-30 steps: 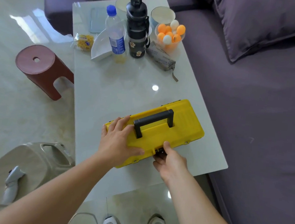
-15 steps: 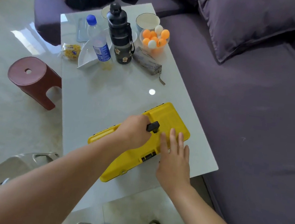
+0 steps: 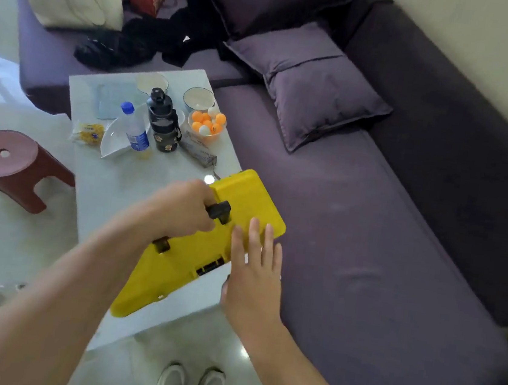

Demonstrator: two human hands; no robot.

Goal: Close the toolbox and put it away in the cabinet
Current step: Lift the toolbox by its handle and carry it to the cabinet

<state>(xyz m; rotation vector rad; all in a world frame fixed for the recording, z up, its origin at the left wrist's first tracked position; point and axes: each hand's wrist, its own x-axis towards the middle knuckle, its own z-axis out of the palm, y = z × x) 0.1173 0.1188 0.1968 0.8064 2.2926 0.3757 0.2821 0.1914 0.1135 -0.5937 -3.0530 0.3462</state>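
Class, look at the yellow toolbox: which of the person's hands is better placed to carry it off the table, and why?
Left. The left hand is closed around the toolbox handle; the right hand is open, fingers spread beside its edge, gripping nothing.

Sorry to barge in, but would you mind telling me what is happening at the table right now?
A person is standing at the white coffee table handling a closed yellow toolbox. The left hand is wrapped around the black handle, while the right hand is open with fingers spread against the box's near right edge. Bottles, bowls and ping-pong balls sit at the table's far end. No cabinet is in view.
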